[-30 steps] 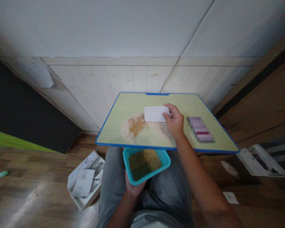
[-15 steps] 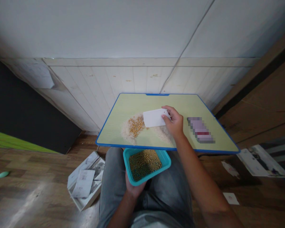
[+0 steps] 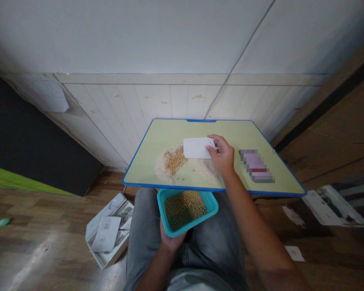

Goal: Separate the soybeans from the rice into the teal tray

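Right hand pinches the white card beside golden beans on the surface; left hand (down by the lap!) clasps the bean-filled teal tub.

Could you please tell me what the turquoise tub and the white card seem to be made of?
The turquoise tub looks like satin-finished moulded plastic: even colour, rounded corners, continuous rim. The white card is probably smooth matte plastic, being flat and evenly white, though stiff cardboard remains possible.

Right hand pinching — forearm stretched forward; left hand low, cupped — fingers hidden
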Demonstrator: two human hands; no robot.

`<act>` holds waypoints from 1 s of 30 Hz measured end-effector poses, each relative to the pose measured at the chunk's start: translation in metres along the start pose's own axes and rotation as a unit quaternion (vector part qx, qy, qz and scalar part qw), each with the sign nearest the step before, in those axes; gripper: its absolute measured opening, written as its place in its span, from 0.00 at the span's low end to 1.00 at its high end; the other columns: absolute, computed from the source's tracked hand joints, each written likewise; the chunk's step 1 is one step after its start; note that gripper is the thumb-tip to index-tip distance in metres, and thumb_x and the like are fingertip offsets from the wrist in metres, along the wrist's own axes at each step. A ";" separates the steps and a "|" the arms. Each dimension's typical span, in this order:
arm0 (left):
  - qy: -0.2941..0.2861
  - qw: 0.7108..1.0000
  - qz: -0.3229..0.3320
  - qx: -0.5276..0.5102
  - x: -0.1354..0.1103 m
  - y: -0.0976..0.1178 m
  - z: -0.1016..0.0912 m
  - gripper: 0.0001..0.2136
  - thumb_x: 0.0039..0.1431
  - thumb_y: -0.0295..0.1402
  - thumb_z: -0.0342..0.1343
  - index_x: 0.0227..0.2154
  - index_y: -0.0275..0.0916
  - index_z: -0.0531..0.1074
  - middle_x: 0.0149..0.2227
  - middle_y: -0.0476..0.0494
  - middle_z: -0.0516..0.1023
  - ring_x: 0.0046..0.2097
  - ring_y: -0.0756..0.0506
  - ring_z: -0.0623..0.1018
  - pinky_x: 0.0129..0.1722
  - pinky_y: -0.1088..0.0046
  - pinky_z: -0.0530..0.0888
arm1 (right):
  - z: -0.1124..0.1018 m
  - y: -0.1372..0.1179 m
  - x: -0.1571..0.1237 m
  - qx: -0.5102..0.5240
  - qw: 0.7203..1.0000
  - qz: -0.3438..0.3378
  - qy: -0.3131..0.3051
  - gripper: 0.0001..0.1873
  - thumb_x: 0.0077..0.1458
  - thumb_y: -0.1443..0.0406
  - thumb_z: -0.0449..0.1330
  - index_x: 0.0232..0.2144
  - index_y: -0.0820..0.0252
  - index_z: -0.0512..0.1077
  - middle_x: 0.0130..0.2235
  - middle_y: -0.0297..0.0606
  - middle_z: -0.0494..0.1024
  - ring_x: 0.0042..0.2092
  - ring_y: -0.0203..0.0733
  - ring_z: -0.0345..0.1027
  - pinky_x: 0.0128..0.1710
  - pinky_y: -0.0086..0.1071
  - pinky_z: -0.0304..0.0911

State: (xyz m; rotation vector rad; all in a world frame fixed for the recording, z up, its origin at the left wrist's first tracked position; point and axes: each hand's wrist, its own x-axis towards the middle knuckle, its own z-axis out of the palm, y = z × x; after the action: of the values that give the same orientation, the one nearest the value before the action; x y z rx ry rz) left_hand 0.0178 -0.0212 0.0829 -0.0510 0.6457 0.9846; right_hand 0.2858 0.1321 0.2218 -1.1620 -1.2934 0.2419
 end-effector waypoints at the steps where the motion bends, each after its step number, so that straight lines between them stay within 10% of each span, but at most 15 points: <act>1: 0.000 1.000 0.000 0.001 0.000 0.000 0.000 0.27 0.78 0.48 0.55 0.75 0.61 0.77 0.76 0.49 0.83 0.85 0.31 0.67 0.83 0.33 0.61 | 0.000 0.000 0.000 0.005 1.000 -0.004 -0.006 0.19 0.62 0.60 0.67 0.55 0.49 0.84 0.43 0.36 0.89 0.42 0.48 0.83 0.41 0.41 0.77; 30: -0.038 0.999 -0.001 0.002 0.011 -0.004 -0.026 0.27 0.80 0.50 0.50 0.74 0.59 0.79 0.78 0.51 0.81 0.86 0.34 0.64 0.86 0.39 0.53 | 0.004 0.002 -0.002 0.055 0.996 0.034 -0.065 0.20 0.60 0.62 0.70 0.55 0.48 0.85 0.38 0.33 0.84 0.38 0.44 0.79 0.37 0.40 0.78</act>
State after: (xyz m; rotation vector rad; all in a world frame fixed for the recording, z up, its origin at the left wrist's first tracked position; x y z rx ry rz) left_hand 0.0129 -0.0238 0.0552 -0.0111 0.5769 0.9782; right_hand 0.2824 0.1340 0.2178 -1.1119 -1.3380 0.4400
